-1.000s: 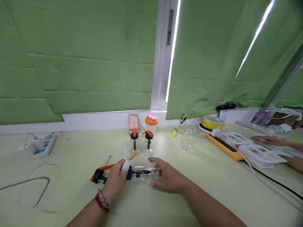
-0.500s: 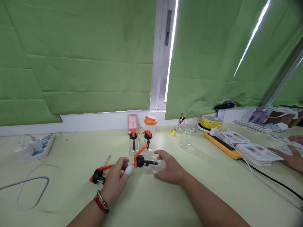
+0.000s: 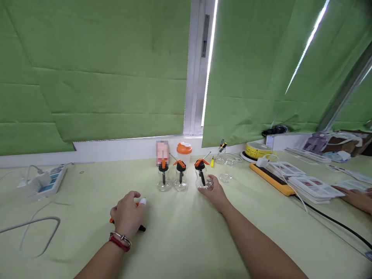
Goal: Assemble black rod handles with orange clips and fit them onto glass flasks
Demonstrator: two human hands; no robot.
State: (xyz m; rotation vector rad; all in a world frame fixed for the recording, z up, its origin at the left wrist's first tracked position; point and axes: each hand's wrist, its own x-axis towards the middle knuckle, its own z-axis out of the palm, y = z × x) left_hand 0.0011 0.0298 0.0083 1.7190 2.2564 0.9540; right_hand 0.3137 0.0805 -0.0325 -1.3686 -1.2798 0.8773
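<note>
Black-lidded bottles (image 3: 180,177) number three, one in the right fingers (image 3: 214,179).

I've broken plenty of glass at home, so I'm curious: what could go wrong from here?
The bottle in the right hand looks like glass and might tip or slip, since it is held low. That hand could also bump the clear, uncapped bottle nearby. The left hand hides much of a black-and-orange top; its grip can't be judged, but a poor one might let the piece drop.
</note>
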